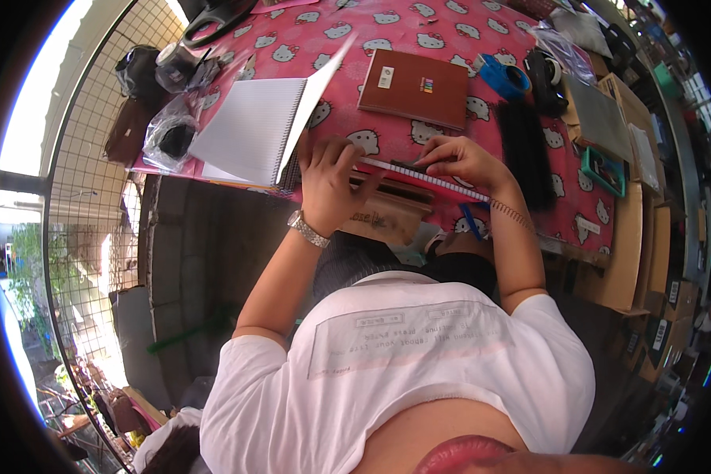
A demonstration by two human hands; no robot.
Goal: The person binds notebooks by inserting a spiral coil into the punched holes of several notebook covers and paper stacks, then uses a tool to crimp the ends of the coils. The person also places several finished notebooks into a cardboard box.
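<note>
A red-edged notebook [434, 178] lies along the near table edge, its row of punched holes facing me. A thin brown wire coil [512, 215] sticks out past its right end. My left hand [332, 170] bends over the notebook's left end, fingers closed on it and thumb at the punched edge. My right hand [462, 162] rests above the middle of that edge, fingertips pinched together at a small dark piece I cannot make out. Left of my left hand, a spiral notebook [249, 126] with lined pages stands open, one leaf raised.
A brown notebook [415, 88] lies farther back on the pink patterned tablecloth [340, 55]. To the right are blue tape [503, 77], black bristle-like strands [525, 154], a green tray [603, 172] and cardboard [628, 237]. A plastic-wrapped black item [174, 141] sits left. An open wooden drawer [383, 217] juts below.
</note>
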